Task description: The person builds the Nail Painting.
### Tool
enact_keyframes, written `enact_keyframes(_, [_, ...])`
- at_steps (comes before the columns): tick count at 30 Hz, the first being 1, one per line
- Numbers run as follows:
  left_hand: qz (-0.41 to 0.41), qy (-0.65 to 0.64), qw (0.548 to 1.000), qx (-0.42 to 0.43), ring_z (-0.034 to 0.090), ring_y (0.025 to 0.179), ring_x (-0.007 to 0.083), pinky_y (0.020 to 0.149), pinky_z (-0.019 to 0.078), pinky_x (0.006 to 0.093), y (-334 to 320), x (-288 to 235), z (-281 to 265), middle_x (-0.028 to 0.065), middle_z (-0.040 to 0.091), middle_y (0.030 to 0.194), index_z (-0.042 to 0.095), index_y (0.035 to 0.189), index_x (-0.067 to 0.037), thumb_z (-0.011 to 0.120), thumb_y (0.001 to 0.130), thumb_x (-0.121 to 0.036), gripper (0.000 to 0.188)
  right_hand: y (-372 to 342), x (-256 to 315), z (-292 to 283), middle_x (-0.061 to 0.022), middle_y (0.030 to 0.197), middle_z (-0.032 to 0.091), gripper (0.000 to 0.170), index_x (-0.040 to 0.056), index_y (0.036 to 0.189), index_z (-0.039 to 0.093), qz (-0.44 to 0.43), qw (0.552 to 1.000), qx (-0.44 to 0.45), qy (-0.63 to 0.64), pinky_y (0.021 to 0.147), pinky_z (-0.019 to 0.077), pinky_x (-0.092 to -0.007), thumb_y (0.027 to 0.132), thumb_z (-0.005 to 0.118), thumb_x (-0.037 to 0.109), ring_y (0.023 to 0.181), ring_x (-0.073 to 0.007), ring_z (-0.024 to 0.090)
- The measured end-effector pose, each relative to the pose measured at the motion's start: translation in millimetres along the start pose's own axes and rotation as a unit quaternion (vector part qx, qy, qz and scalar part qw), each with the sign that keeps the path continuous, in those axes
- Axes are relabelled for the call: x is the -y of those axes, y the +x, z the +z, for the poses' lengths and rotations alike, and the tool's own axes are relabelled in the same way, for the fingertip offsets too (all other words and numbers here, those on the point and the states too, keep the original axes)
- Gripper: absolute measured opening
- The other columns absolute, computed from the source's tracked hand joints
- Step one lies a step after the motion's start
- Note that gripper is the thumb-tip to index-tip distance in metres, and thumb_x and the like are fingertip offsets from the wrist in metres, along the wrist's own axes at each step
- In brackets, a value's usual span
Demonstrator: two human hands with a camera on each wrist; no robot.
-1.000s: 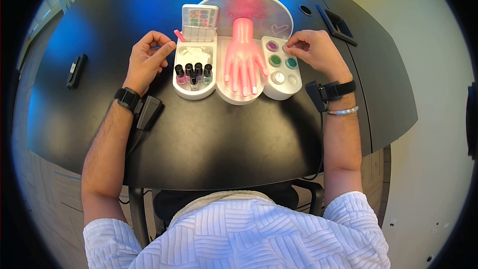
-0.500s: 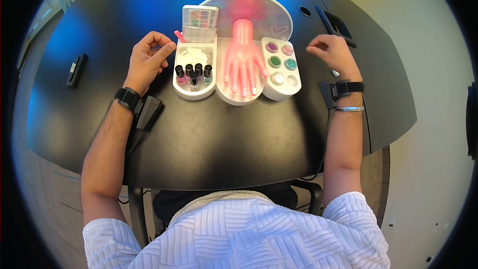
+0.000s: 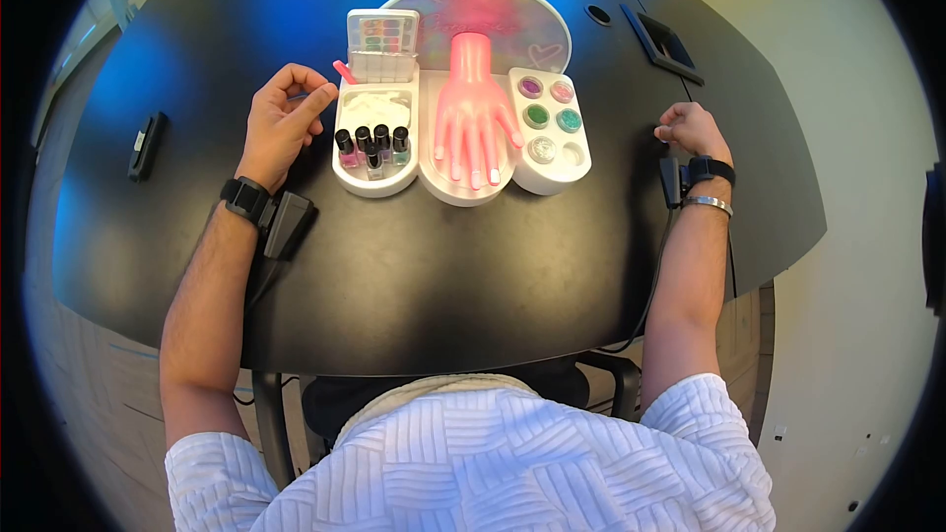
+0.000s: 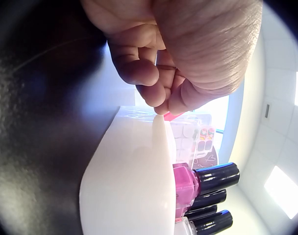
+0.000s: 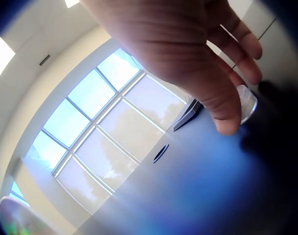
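Observation:
In the head view my left hand point(image 3: 286, 123) is beside the upper left corner of the white tray point(image 3: 379, 185), close to a pink stick point(image 3: 345, 72). Its fingers are loosely bent; the left wrist view shows the fingertips point(image 4: 163, 105) at the tray's edge, contact unclear. My right hand point(image 3: 693, 130) is low over the table, right of the tray. A small clear-white piece point(image 5: 247, 104) appears between its spread thumb and fingers, with no clear grip. A pink model hand point(image 3: 473, 118) stands mid-tray, with nail polish bottles point(image 3: 374, 153) left and glitter pots point(image 3: 537, 116) right.
Behind the model hand rises a rounded panel point(image 3: 532, 25). An upright clear-fronted case point(image 3: 382, 37) holds small coloured pieces. A dark stapler-like object point(image 3: 148, 146) lies far left, and a black framed recess point(image 3: 662, 42) and round hole point(image 3: 597, 15) are at the back right.
My right hand has moved from the glitter pots rightward and down to the small piece on the table. The left hand keeps its bent pose; the tray appears slightly farther left in the view.

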State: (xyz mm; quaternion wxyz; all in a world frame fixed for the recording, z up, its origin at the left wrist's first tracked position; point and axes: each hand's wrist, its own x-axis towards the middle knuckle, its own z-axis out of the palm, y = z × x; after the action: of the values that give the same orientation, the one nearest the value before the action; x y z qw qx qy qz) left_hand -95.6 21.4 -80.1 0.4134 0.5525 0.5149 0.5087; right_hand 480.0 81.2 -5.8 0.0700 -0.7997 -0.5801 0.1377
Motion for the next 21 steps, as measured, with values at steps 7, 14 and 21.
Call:
enact_keyframes(7, [0.003,-0.010,1.000,0.001,0.056,0.065,0.0005,0.054,0.0425,0.0166,0.6,1.3,-0.5,-0.0049,0.069,0.090,0.071,0.106,-0.010,0.080,0.104,-0.021,0.015,-16.1,47.2,-4.8,-0.0075,0.091,0.076,0.028,0.0005,0.105,0.078,-0.192,0.980,-0.020,0.051,0.082,0.0579,-0.0336,0.084,0.090,0.015,0.088,-0.0172,0.071])
enact_keyframes(14, [-0.003,-0.001,1.000,-0.005,0.054,0.065,-0.0012,0.053,0.0410,0.0154,0.7,-1.6,1.0,-0.0058,0.067,0.090,0.070,0.107,-0.010,0.078,0.105,-0.020,0.013,-80.9,121.8,-12.6,-0.0058,0.089,0.072,0.028,-0.0010,0.110,0.078,-0.349,0.934,0.004,0.082,0.075,0.0558,-0.0327,0.089,0.087,0.015,0.079,-0.0153,0.064])
enact_keyframes(21, [-0.004,-0.007,1.000,0.001,0.055,0.065,-0.0002,0.053,0.0410,0.0158,-1.6,-5.1,0.4,-0.0041,0.068,0.094,0.070,0.106,-0.009,0.079,0.104,-0.021,0.014,-120.1,127.9,6.3,-0.0078,0.090,0.070,0.025,0.0013,0.108,0.079,-0.432,0.898,0.003,0.086,0.072,0.0561,-0.0329,0.087,0.088,0.011,0.076,-0.0179,0.066])
